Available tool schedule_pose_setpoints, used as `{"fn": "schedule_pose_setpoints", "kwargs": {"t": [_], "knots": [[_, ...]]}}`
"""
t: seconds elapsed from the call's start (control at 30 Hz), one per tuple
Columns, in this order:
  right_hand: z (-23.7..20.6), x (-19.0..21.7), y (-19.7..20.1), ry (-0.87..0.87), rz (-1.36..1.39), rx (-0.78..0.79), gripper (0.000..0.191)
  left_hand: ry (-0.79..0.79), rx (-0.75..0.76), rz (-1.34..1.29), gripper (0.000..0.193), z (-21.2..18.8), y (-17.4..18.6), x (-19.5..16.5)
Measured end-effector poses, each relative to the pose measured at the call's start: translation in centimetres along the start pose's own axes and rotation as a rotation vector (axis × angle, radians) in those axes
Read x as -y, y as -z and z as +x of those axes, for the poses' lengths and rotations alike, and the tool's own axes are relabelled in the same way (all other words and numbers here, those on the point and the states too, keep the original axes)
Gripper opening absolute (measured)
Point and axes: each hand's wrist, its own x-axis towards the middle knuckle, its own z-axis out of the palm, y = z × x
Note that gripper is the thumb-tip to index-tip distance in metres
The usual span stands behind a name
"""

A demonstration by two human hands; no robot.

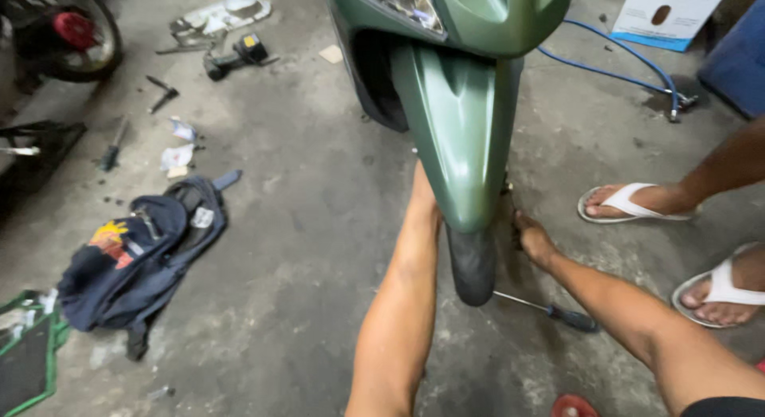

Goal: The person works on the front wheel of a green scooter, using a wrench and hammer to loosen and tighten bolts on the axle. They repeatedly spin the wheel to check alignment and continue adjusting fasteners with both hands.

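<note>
Concrete floor (319, 226) carried a green scooter (462, 122); both hands, left hand (422, 195) and right hand (532, 238), reached behind its still-mounted front wheel (472, 266), grips hidden; a screwdriver (550, 309) lay unused alongside.

Left hand (422, 195): only the wrist shows, centre of frame; fingers hidden behind the green front fender (464, 138), grip not readable.

Right hand (532, 238): fingertips lost beside the front tyre (472, 266); whatever it touches is too small to tell.

Tyre: upper part covered by the fender.

Scooter body: cut off by the top edge.

Second person, right edge: only two feet in white sandals (629, 202) and a shin.

White box (673, 15), upper right: cropped.

Wheel (68, 31), upper left: cut by the frame edge.

Green-rimmed tray (32, 353), lower left: partly out of frame.
</note>
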Motion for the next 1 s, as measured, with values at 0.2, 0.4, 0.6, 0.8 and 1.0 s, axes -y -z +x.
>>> {"fn": "schedule_pose_setpoints", "kwargs": {"t": [0.2, 0.4, 0.6, 0.8, 1.0], "knots": [[-0.9, -1.9, 1.6, 0.143, -0.225, -0.320, 0.063, 0.064, 0.104, -0.187, 0.032, 4.3, -0.1, 0.0], [4.2, 7.5, 4.3, 0.504, -0.363, -0.339, 0.046, -0.083, -0.015, 0.063, 0.042, 4.0, -0.7, 0.5], [7.6, 16.7, 0.6, 0.631, -0.082, -0.112, 0.026, -0.030, -0.156, 0.085, 0.039, 4.3, -0.9, 2.8], [7.1, 17.3, -0.7, 0.644, -0.122, -0.059, 0.026, 0.012, -0.261, 0.182, 0.036, 4.9, -0.2, 4.2], [8.1, 17.5, 0.5, 0.718, -0.372, -0.205, 0.028, 0.044, -0.141, -0.066, 0.036, 4.0, -0.9, 2.2]]}}
